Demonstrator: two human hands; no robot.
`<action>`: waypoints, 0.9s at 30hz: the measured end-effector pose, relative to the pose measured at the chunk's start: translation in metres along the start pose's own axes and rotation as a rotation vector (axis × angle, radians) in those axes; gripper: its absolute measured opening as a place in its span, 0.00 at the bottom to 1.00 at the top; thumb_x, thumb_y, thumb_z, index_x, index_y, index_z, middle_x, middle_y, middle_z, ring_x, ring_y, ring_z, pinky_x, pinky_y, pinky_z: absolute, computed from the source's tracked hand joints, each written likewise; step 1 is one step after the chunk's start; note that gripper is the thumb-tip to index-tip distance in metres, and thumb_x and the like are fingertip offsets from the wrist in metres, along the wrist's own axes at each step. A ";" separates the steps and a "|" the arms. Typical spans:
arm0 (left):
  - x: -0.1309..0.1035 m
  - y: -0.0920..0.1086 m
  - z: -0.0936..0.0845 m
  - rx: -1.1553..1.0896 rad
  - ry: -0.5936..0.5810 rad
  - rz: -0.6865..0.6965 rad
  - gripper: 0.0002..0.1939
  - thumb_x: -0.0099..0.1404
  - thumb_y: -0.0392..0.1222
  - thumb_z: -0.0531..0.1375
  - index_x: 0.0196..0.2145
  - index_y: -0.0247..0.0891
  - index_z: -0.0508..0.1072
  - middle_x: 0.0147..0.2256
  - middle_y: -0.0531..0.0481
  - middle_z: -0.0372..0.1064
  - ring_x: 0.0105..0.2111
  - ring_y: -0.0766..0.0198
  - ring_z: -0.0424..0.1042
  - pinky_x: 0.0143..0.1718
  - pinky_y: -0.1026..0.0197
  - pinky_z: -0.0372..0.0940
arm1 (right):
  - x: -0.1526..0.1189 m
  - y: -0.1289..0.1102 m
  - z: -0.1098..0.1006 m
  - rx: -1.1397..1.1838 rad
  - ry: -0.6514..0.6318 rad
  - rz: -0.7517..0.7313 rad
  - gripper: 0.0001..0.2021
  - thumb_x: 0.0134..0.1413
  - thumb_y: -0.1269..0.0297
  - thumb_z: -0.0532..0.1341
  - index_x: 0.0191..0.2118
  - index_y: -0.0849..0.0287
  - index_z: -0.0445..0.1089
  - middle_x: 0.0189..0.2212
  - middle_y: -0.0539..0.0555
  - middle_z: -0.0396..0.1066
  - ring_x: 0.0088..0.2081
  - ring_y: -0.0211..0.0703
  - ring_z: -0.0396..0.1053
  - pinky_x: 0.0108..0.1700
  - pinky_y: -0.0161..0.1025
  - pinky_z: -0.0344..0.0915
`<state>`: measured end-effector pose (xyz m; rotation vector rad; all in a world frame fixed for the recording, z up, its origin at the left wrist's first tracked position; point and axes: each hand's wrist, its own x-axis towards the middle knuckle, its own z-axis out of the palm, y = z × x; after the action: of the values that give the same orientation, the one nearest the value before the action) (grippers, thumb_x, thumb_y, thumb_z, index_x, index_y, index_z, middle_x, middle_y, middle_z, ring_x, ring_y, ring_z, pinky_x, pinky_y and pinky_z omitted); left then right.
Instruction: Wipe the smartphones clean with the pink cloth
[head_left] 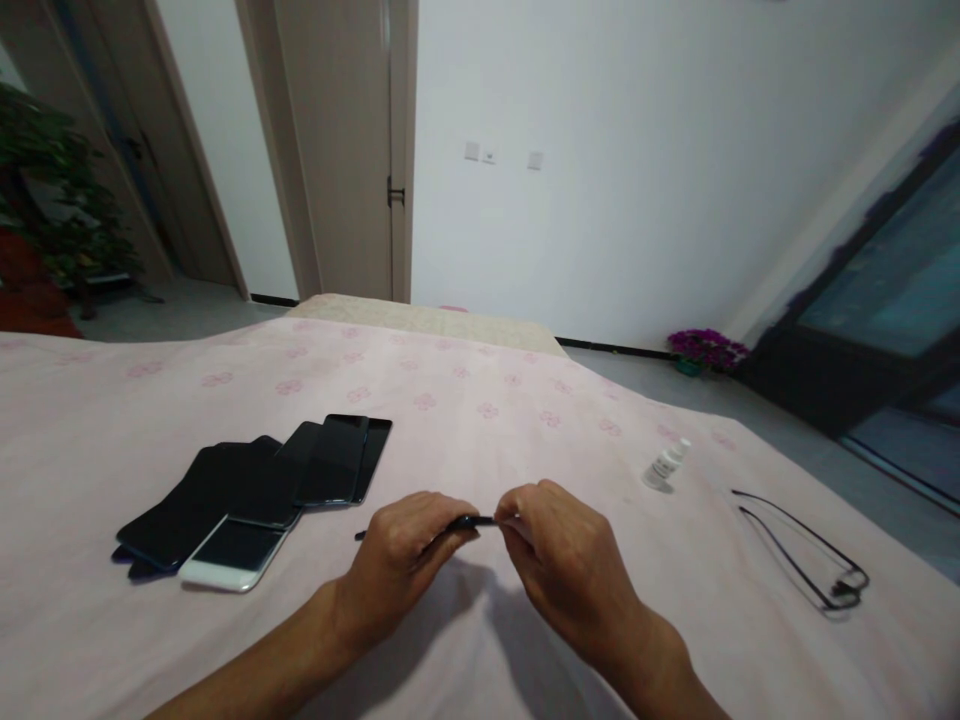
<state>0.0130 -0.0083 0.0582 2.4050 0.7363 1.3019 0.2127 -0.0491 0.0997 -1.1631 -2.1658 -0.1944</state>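
Head view: left hand [409,535] and right hand [566,550] both pinch a thin dark object [463,523] between them. Its handling seems unfinished; what remains, I cannot tell. Phones [262,485] lie left of the hands.

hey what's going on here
A person is holding a slim dark thing over a pink flowered cloth: the left hand grips it and the right hand is at its end. Exactly what it is can't be told. Overlapping phones lie to the left, a white one in front; a small bottle and glasses are to the right.
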 end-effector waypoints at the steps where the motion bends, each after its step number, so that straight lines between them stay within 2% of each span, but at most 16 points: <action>1: 0.000 0.001 0.000 -0.009 0.010 -0.004 0.07 0.69 0.36 0.58 0.44 0.40 0.72 0.35 0.50 0.76 0.34 0.65 0.75 0.37 0.64 0.68 | 0.000 0.000 -0.001 0.000 0.011 0.007 0.08 0.58 0.78 0.54 0.36 0.58 0.64 0.28 0.51 0.68 0.30 0.40 0.64 0.32 0.37 0.57; 5: 0.000 0.002 0.001 -0.025 0.023 0.001 0.07 0.69 0.37 0.58 0.44 0.41 0.73 0.35 0.50 0.77 0.35 0.64 0.76 0.38 0.64 0.69 | 0.003 -0.001 -0.005 0.027 0.058 0.025 0.07 0.57 0.77 0.55 0.35 0.57 0.65 0.28 0.51 0.69 0.29 0.39 0.65 0.32 0.36 0.59; 9: -0.001 0.003 0.002 -0.020 0.028 0.001 0.07 0.69 0.37 0.59 0.45 0.40 0.73 0.36 0.49 0.77 0.36 0.64 0.76 0.39 0.63 0.69 | 0.004 -0.005 -0.007 0.051 0.053 0.001 0.07 0.58 0.76 0.55 0.36 0.57 0.65 0.28 0.50 0.69 0.29 0.39 0.66 0.31 0.35 0.60; 27: 0.001 0.003 0.002 -0.048 0.014 -0.022 0.08 0.67 0.34 0.61 0.44 0.41 0.73 0.36 0.52 0.77 0.36 0.66 0.75 0.39 0.65 0.68 | 0.001 -0.005 -0.003 -0.022 0.024 -0.061 0.07 0.62 0.76 0.54 0.33 0.58 0.63 0.25 0.49 0.64 0.28 0.39 0.60 0.30 0.37 0.53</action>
<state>0.0157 -0.0107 0.0594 2.3462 0.7246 1.3147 0.2097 -0.0525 0.1036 -1.1028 -2.1845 -0.2578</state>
